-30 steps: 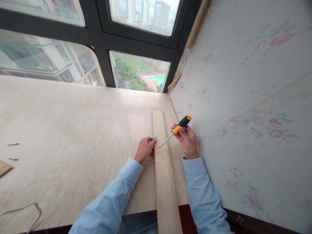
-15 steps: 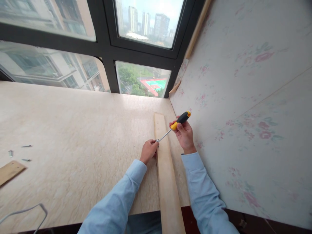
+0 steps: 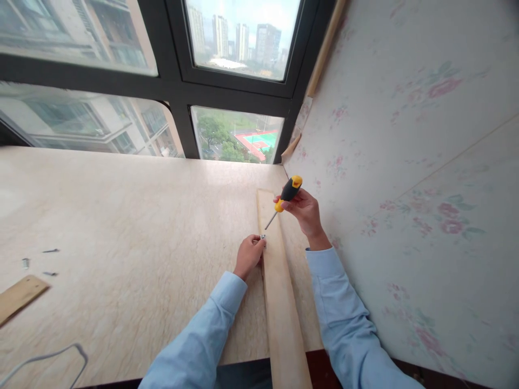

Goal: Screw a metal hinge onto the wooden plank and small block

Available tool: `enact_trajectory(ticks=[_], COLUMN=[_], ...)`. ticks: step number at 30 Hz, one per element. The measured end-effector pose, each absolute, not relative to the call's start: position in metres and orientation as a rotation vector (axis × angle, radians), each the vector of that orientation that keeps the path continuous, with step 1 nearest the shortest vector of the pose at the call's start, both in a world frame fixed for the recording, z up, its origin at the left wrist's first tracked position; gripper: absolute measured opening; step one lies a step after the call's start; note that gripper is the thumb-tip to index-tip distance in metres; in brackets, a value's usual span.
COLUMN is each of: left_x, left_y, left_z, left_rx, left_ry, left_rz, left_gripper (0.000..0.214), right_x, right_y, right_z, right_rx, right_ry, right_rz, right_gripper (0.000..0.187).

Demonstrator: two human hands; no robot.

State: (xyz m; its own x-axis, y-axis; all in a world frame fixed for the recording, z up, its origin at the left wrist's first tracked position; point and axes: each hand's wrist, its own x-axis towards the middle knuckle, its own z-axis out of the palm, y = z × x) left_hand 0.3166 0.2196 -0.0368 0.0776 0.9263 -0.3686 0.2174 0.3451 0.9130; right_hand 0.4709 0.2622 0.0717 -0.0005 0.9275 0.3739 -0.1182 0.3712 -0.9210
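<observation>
My right hand (image 3: 305, 212) grips a screwdriver (image 3: 291, 189) by its yellow-and-black handle, with the shaft slanting down to the left. The screwdriver's tip is just above a small silvery metal piece (image 3: 263, 236), seemingly apart from it. Closed in a pinch, my left hand (image 3: 250, 254) holds that piece at the left edge of a long pale wooden board (image 3: 281, 302). Whether the piece is a screw or a small fitting is too small to tell. The board lies lengthwise, its near end jutting past the counter's edge.
On the marble-patterned counter (image 3: 141, 243), several small metal fasteners (image 3: 26, 263) lie at the left. A short wooden piece with holes (image 3: 22, 294) and a grey cable (image 3: 52, 354) are nearer. The floral wall (image 3: 405, 189) rises at the right, and dark-framed windows (image 3: 174, 92) stand behind.
My right hand has lifted and tilted the screwdriver more upright, and its tip has come away from the metal piece. My left hand keeps its pinch.
</observation>
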Motion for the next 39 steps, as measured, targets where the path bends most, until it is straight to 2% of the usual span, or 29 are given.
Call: enact_trajectory(ticks=[22,31,36,39], left_x=[0.318,0.318,0.317,0.317], left_y=[0.220,0.220,0.220,0.219], left_z=[-0.041,-0.039,-0.038,-0.037], left_rx=[1.180,1.153,1.167,1.177], left_ry=[1.436,1.429,1.437,1.437], left_rz=[0.722,0.723,0.711,0.707], left_gripper=[0.026,0.026,0.026,0.025], right_x=[0.482,0.484,0.483,0.482], right_y=[0.266,0.266,0.263,0.264], right_z=[0.064,0.064,0.066,0.064], right_rx=[-0.834,-0.840,-0.877,-0.961], right_ry=[-1.426,-1.474,-1.521,-1.563], right_rz=[1.147,1.170,1.204,1.058], right_gripper=[0.039,0.035,0.042,0.049])
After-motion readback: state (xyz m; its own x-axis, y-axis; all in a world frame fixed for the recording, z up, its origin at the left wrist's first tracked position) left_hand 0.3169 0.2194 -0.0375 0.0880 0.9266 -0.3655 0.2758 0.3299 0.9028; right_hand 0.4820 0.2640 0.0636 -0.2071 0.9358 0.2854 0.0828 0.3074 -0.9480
